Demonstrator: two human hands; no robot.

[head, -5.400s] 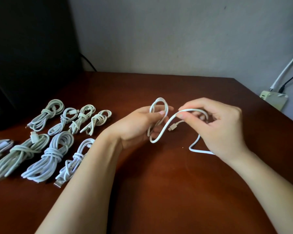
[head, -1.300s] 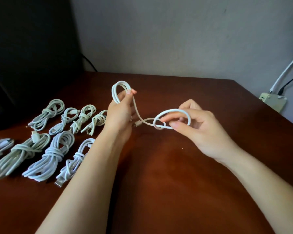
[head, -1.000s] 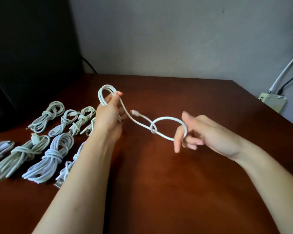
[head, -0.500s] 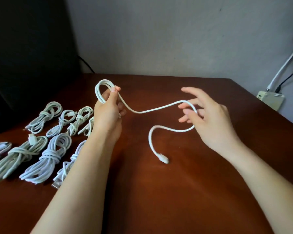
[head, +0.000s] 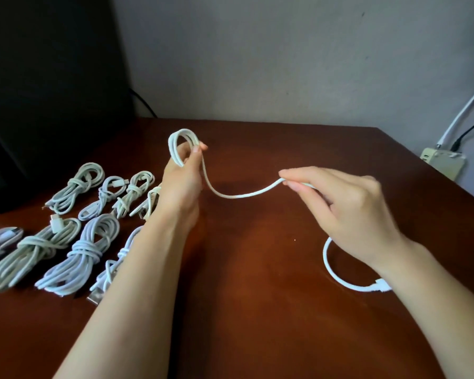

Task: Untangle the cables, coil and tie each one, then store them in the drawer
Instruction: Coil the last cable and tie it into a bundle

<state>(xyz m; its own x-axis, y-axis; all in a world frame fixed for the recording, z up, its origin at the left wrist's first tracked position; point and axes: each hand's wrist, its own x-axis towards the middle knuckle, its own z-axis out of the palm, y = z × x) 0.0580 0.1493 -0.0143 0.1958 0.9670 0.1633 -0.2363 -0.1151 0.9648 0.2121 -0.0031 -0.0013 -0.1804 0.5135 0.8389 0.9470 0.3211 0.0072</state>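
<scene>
From the head view, the left hand [head: 182, 179] pinches a small coil of the smooth white round cable [head: 238, 195] between thumb and fingers, above the glossy reddish-brown wooden table [head: 257, 310]. The right hand [head: 350, 212] pinches the sagging strand; its tail curves on the table. Knotted white cable bundles [head: 80, 253] lie left.

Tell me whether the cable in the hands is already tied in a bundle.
No, the cable sags loose between the left hand and the right hand.

right hand [head: 348, 212] now pinches cable [head: 241, 194]; free end [head: 378, 286] swung rightward.
</scene>
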